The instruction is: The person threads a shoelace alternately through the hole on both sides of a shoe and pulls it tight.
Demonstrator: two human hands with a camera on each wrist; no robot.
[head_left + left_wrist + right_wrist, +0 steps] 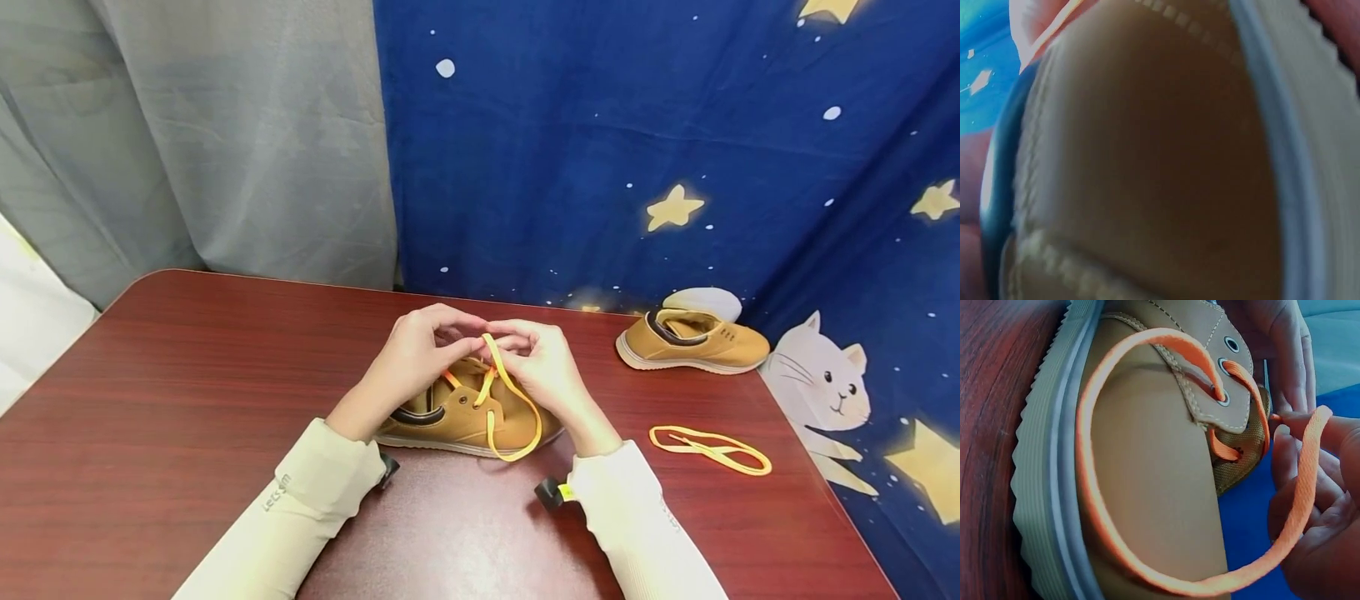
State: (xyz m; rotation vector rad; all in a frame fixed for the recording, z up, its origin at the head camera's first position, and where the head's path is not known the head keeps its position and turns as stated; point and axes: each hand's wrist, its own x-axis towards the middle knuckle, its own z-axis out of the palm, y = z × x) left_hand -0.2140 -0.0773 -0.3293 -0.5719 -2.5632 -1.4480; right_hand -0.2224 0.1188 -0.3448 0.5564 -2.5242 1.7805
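Note:
A tan shoe (465,421) with a dark collar lies side-on on the table, close below both hands. An orange-yellow shoelace (1091,456) passes through metal eyelets and hangs in a wide loop over the shoe's side. My right hand (551,367) pinches the lace above the tongue, between thumb and finger. From the other side my left hand (408,358) comes in, its fingertips meeting the right ones; whether it grips the lace is hidden. Shoe upper (1166,144) fills most of the left wrist view.
Another tan shoe (690,342), with no lace visible in its eyelets, stands at the back right. A folded yellow shoelace (712,450) lies on the reddish-brown table (187,417) to the right. Grey and blue starry curtains (540,150) hang behind.

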